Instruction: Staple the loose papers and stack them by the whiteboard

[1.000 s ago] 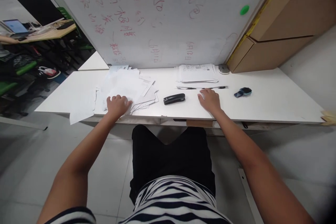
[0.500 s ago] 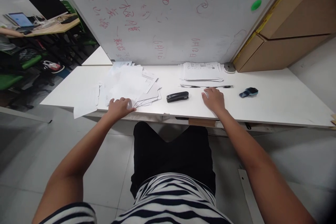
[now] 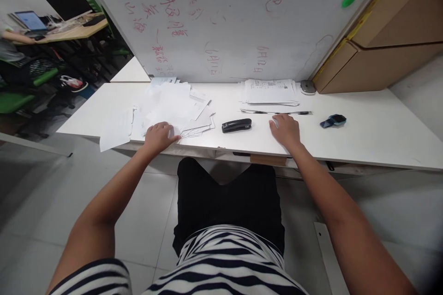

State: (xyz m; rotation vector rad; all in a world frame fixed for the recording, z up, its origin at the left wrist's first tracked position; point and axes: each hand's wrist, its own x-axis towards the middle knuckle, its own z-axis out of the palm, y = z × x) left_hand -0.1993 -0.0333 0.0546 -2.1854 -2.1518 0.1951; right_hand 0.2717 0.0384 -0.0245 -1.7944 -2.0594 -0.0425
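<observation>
My left hand (image 3: 160, 136) rests, fingers loosely apart, on the near edge of a spread of loose white papers (image 3: 169, 106). Nothing shows in its grasp. My right hand (image 3: 286, 130) lies palm down on the white desk with thumb and fingers apart, holding nothing I can see. Just beyond its fingertips is a thin strip with dark parts (image 3: 256, 111); whether they touch it I cannot tell. A black stapler (image 3: 236, 125) lies between my hands, nearer the right one. Behind the strip sits a neater paper stack (image 3: 268, 92).
A blue-banded watch (image 3: 333, 120) lies right of my right hand. One sheet (image 3: 116, 133) overhangs the desk's front edge at left. A whiteboard (image 3: 235, 32) stands behind, with cardboard boxes (image 3: 380, 67) at right. A person's arm (image 3: 19, 37) shows at another desk.
The whole view has shifted slightly. My left hand's fingers have moved a little on the papers. My right hand, the stapler and the watch keep their places on the desk.
</observation>
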